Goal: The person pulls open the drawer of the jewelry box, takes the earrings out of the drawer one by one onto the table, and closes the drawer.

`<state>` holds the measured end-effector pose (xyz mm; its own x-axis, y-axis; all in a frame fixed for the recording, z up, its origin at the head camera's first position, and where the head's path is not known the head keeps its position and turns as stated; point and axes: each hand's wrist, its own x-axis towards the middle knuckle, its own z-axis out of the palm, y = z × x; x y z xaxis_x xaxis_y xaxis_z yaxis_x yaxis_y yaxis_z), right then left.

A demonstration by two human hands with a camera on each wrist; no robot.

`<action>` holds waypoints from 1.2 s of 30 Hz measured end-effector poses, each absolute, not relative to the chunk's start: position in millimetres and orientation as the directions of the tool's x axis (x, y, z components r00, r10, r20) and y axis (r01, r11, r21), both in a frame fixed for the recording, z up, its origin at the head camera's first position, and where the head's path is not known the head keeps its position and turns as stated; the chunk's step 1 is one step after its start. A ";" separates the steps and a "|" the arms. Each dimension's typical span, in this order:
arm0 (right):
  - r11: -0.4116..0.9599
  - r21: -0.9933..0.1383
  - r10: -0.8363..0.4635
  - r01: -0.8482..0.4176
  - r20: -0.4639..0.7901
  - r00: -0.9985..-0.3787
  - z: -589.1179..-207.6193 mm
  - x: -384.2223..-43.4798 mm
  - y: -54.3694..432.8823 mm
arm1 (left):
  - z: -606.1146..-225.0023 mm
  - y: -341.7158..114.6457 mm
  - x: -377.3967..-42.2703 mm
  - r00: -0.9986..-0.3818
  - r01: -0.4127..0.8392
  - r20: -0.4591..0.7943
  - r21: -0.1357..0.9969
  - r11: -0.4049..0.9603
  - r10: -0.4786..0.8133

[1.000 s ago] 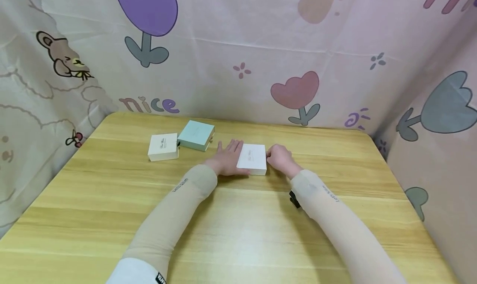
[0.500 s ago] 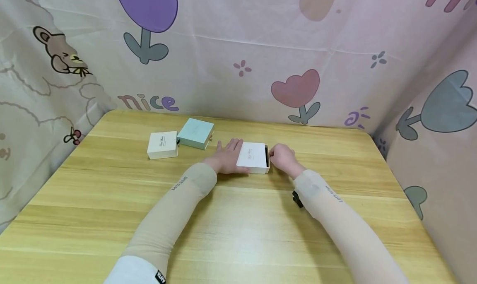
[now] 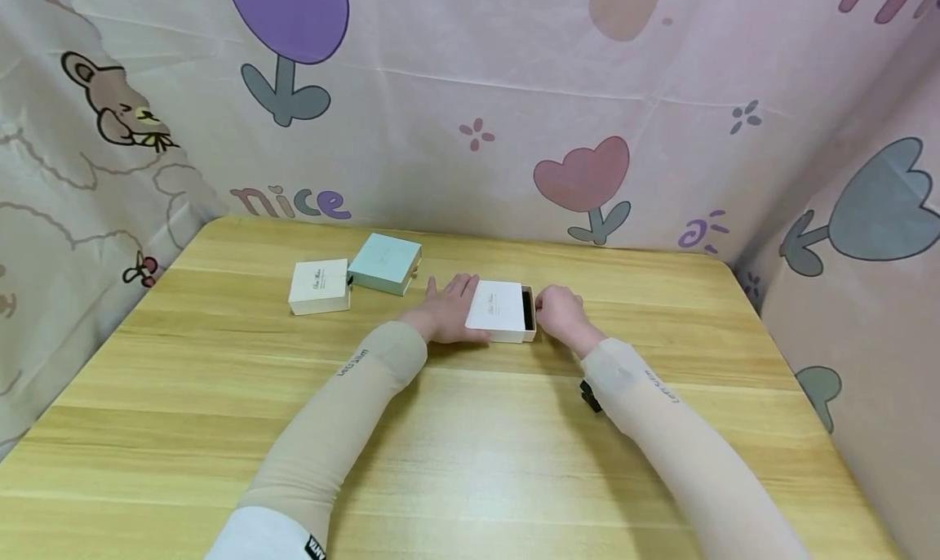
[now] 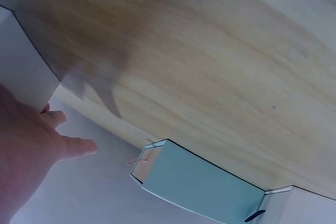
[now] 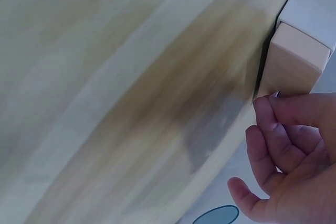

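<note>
A white drawer-style gift box (image 3: 497,307) lies on the wooden table, its inner drawer (image 3: 529,313) standing partly out at the right and showing a dark inside. My left hand (image 3: 446,311) holds the box's left end, thumb along the near side and fingers at the far side. At the drawer's front, my right hand (image 3: 561,311) pinches a small pull tab (image 5: 275,94) between thumb and forefinger, most of it hidden by the fingertips. The right wrist view shows the drawer's pale pinkish front (image 5: 294,61) just beyond those fingertips, with the other fingers curled below.
To the left, a mint-green box (image 3: 385,263) sits beside a smaller white box (image 3: 320,286) with a dark tab. A printed cloth (image 3: 441,95) hangs behind the wooden table (image 3: 470,462). Something small and black (image 3: 590,397) shows at the right wrist.
The right hand has moved a little to the right, and the drawer, closed at first, has slid partly out of the sleeve. The left hand has kept its place.
</note>
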<state>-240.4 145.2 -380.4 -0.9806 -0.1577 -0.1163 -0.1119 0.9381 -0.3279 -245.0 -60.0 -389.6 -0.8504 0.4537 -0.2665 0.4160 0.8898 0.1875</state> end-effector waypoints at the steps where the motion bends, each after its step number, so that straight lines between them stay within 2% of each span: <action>1: 0.938 -0.326 -0.160 -0.115 -0.115 -0.980 -380.8 -240.5 145.8 | -389.3 -60.0 -244.9 -0.850 0.416 -0.268 0.185 0.890 0.454; 36: 0.942 -0.326 -0.132 -0.084 -0.128 -0.983 -379.4 -231.9 167.0 | -388.2 -62.0 -242.1 -0.846 0.433 -0.258 0.177 0.884 0.466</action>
<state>-231.9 167.0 -379.4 -0.9830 -0.1316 -0.1283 -0.0836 0.9416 -0.3261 -242.1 -62.0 -388.2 -0.8464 0.4660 -0.2576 0.4328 0.8839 0.1770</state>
